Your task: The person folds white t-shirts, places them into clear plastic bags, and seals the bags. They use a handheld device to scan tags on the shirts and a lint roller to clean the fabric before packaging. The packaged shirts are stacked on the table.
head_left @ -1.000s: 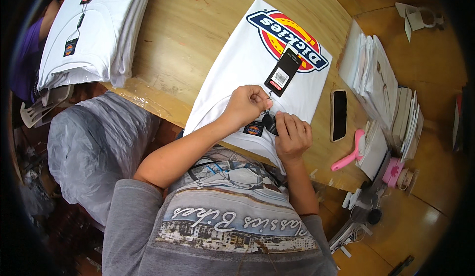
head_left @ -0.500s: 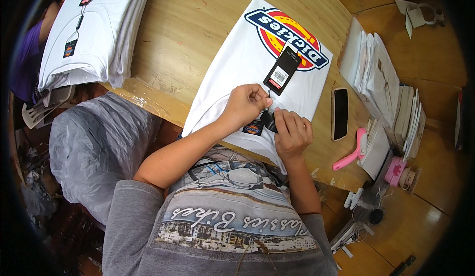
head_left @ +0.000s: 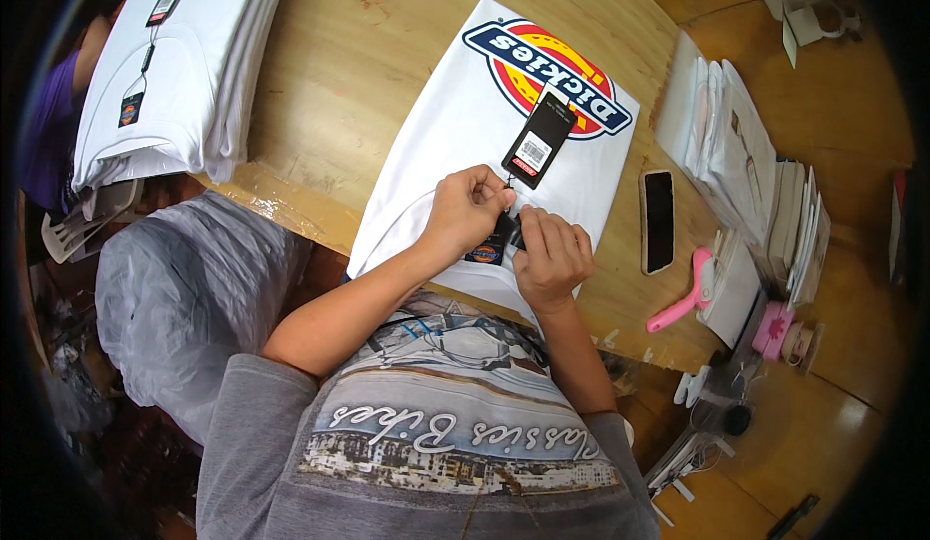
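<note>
Both hands pinch at the collar: left hand [head_left: 468, 208] grips the black hang tag's [head_left: 539, 140] string, right hand [head_left: 550, 257] clasps the small label [head_left: 486, 252] on the folded white T-shirt [head_left: 455, 143]. Tagging looks unfinished.

Both hands are working at the near edge of a folded white T-shirt [head_left: 455, 133] lying on a wooden table [head_left: 339, 65]. The left hand [head_left: 467, 206] is pinching the string of a black hang tag [head_left: 539, 139], while the right hand [head_left: 552, 254] is gripping a small dark label [head_left: 489, 247]. A phone [head_left: 658, 220] and a pink tool [head_left: 684, 293] are lying just to the right.
</note>
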Demonstrator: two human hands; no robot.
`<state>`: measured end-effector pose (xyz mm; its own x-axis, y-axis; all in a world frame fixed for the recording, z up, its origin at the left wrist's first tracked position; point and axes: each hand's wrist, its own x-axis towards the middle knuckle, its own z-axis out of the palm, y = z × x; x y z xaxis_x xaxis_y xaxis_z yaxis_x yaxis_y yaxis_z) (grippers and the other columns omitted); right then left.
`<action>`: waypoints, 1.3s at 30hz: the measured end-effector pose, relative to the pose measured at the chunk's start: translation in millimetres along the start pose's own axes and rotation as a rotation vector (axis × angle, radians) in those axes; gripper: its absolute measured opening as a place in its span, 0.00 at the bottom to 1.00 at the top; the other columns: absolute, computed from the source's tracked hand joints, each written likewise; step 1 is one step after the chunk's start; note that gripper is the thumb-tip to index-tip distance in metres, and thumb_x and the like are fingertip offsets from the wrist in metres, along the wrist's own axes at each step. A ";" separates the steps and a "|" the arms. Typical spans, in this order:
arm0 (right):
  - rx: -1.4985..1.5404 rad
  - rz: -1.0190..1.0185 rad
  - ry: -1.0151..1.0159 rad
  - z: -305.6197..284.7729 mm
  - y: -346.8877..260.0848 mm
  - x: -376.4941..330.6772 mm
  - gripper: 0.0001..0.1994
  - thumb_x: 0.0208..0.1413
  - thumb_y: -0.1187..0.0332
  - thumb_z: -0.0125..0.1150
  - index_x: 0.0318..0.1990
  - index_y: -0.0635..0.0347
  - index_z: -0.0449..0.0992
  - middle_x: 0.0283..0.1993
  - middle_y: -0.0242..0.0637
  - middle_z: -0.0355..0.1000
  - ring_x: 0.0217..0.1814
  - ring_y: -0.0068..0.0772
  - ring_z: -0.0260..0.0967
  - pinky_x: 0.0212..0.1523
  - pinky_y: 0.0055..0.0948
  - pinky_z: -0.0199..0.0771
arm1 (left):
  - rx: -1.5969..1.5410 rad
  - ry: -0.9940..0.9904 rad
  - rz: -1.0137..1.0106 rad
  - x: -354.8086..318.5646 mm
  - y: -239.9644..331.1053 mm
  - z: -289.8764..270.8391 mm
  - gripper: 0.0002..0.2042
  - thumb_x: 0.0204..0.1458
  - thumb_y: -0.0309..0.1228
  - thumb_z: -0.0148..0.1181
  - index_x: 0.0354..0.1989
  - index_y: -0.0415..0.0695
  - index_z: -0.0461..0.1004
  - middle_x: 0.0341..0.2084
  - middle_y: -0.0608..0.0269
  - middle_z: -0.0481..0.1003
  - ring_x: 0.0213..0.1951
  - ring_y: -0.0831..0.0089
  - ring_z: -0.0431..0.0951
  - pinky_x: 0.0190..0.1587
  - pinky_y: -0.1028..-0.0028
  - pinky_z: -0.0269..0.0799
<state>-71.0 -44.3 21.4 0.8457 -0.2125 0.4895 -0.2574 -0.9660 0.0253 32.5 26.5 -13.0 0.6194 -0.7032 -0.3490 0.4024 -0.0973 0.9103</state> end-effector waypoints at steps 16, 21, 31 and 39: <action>0.093 0.764 -0.378 -31.4 125.4 -60.2 0.13 0.47 0.72 0.49 0.41 0.62 0.65 0.36 0.47 0.66 0.38 0.51 0.63 0.38 0.37 0.63 | 0.036 -0.151 -0.223 -5.5 16.4 -5.7 0.07 0.44 0.28 0.58 0.23 0.38 0.70 0.12 0.68 0.67 0.13 0.84 0.63 0.14 0.84 0.56; -0.081 0.828 -0.293 -18.3 140.1 -58.7 0.14 0.46 0.73 0.50 0.43 0.61 0.63 0.41 0.45 0.64 0.44 0.47 0.61 0.42 0.36 0.61 | 0.691 -0.164 0.287 -8.1 16.8 -2.0 0.09 0.39 0.30 0.61 0.23 0.37 0.72 0.14 0.59 0.70 0.16 0.69 0.70 0.19 0.72 0.64; -0.172 1.090 0.370 -98.3 241.8 -107.3 0.07 0.45 0.77 0.49 0.32 0.62 0.73 0.33 0.43 0.70 0.35 0.43 0.67 0.38 0.31 0.66 | 1.157 0.089 0.467 36.6 41.9 36.4 0.37 0.26 0.28 0.66 0.50 0.37 0.55 0.33 0.47 0.65 0.36 0.52 0.65 0.38 0.64 0.63; -0.214 1.589 0.066 -124.0 360.7 -235.5 0.11 0.34 0.66 0.65 0.24 0.63 0.75 0.22 0.40 0.72 0.26 0.32 0.70 0.29 0.26 0.67 | 0.947 -0.089 0.287 66.6 35.8 33.0 0.26 0.32 0.27 0.64 0.42 0.36 0.61 0.29 0.46 0.72 0.31 0.57 0.74 0.33 0.68 0.68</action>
<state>-421.0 -324.4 23.4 -0.3494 -0.9210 0.1725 -0.8761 0.2558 -0.4087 65.9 -47.2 3.7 0.5403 -0.8349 -0.1051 -0.4830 -0.4100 0.7737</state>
